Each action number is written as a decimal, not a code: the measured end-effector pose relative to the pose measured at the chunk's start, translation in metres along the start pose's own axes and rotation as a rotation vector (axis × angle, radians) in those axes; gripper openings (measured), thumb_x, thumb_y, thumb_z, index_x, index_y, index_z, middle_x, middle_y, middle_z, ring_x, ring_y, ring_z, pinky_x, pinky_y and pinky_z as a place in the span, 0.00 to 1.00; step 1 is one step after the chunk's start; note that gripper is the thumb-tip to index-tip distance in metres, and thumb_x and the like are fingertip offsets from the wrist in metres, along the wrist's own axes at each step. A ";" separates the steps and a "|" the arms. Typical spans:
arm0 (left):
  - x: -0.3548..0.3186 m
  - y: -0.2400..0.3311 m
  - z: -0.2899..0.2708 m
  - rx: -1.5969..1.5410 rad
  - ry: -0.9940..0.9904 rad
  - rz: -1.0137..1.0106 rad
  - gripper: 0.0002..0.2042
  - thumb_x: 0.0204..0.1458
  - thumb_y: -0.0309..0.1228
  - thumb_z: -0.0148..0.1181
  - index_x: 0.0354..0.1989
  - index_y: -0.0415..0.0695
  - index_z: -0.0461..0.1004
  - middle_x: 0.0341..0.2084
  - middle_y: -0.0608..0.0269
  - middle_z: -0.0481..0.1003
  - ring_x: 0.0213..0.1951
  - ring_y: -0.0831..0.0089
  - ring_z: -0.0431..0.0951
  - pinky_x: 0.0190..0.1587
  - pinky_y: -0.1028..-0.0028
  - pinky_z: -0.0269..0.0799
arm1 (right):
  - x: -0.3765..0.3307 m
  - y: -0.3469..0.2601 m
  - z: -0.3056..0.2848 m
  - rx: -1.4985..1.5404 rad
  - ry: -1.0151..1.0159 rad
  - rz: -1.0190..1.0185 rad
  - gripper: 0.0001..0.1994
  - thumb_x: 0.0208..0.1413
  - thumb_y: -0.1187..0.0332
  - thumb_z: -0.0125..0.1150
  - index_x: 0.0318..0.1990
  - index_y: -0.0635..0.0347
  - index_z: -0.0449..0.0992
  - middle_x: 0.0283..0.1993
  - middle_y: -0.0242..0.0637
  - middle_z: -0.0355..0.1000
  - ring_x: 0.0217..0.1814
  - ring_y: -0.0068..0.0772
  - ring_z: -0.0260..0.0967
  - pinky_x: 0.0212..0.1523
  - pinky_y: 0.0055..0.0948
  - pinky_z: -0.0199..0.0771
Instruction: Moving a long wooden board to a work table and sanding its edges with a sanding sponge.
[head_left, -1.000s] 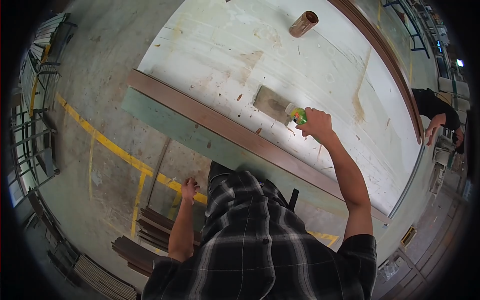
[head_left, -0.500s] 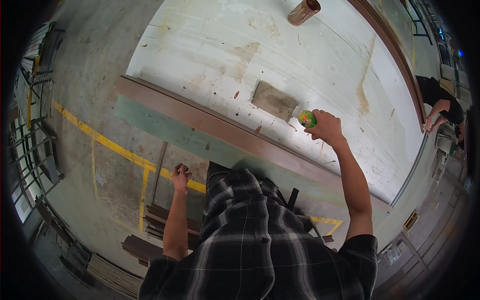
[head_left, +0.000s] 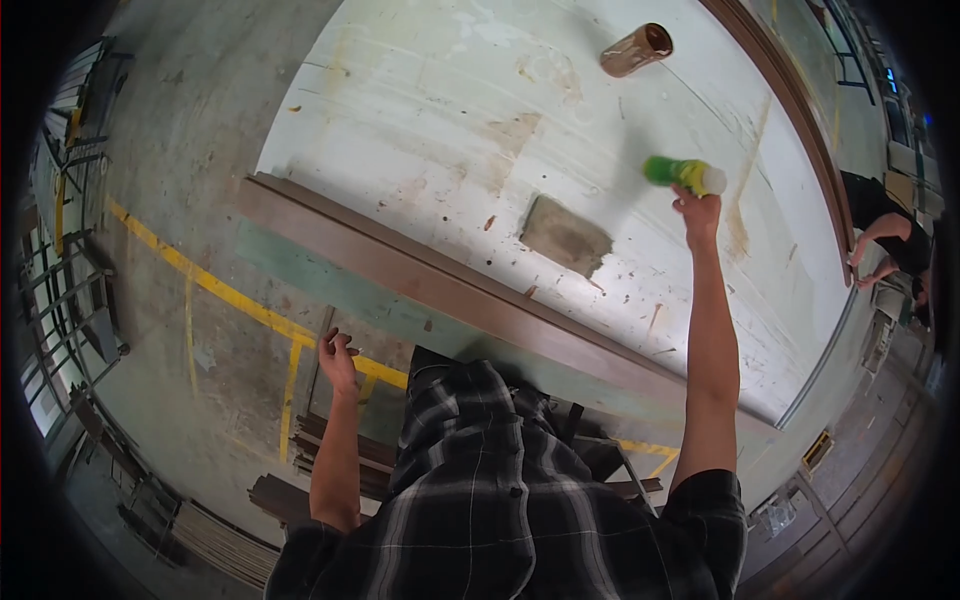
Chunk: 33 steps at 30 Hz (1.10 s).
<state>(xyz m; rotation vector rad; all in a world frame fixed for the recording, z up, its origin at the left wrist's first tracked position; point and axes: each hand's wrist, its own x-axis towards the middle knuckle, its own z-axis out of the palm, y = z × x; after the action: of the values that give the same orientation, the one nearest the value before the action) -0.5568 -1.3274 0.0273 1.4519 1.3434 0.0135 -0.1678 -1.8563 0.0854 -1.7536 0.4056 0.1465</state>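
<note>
Our right hand (head_left: 697,212) grips a green bottle (head_left: 684,174) over the white panel (head_left: 420,110); a sanding block (head_left: 565,235) lies at its eight o'clock. Our left hand (head_left: 338,360) hangs empty, fingers loosely curled.

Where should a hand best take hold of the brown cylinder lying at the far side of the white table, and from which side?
Probably around its middle, from above. The brown cylinder lies on its side on the white table, open end up-right, so fingers can close across its round body. The right hand, holding the green bottle, is nearest it.
</note>
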 end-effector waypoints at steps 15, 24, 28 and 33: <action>0.000 0.001 0.011 -0.122 -0.093 -0.049 0.18 0.50 0.33 0.55 0.49 0.40 0.67 0.30 0.65 0.73 0.22 0.80 0.70 0.22 0.81 0.58 | -0.113 0.054 0.101 -1.129 -0.328 -0.170 0.17 0.38 0.62 0.68 0.32 0.59 0.69 0.37 0.37 0.69 0.45 0.40 0.65 0.43 0.42 0.65; -0.043 -0.037 -0.029 -0.142 -0.104 -0.069 0.17 0.54 0.36 0.53 0.49 0.41 0.67 0.31 0.64 0.73 0.24 0.79 0.71 0.22 0.82 0.59 | -0.267 -0.028 0.148 -1.029 -0.291 -0.771 0.18 0.37 0.69 0.66 0.36 0.57 0.66 0.55 0.38 0.66 0.52 0.39 0.67 0.42 0.36 0.71; -0.073 -0.041 -0.057 -0.186 -0.096 -0.075 0.17 0.55 0.37 0.52 0.49 0.41 0.67 0.32 0.64 0.74 0.24 0.79 0.71 0.22 0.81 0.59 | -0.308 -0.008 0.169 -1.084 -0.507 -0.754 0.27 0.34 0.63 0.70 0.44 0.59 0.66 0.65 0.45 0.55 0.68 0.43 0.49 0.63 0.44 0.54; -0.067 -0.014 -0.083 -0.157 -0.072 -0.018 0.17 0.55 0.37 0.52 0.48 0.40 0.68 0.33 0.63 0.74 0.25 0.78 0.71 0.25 0.81 0.62 | -0.300 0.031 0.199 -1.195 -0.261 -1.053 0.29 0.42 0.66 0.64 0.55 0.60 0.64 0.65 0.45 0.55 0.68 0.44 0.51 0.65 0.42 0.54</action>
<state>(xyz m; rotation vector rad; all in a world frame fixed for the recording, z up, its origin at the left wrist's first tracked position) -0.6430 -1.3224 0.0917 1.2965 1.2677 0.0536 -0.4336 -1.6123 0.1072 -2.8086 -1.0326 -0.1939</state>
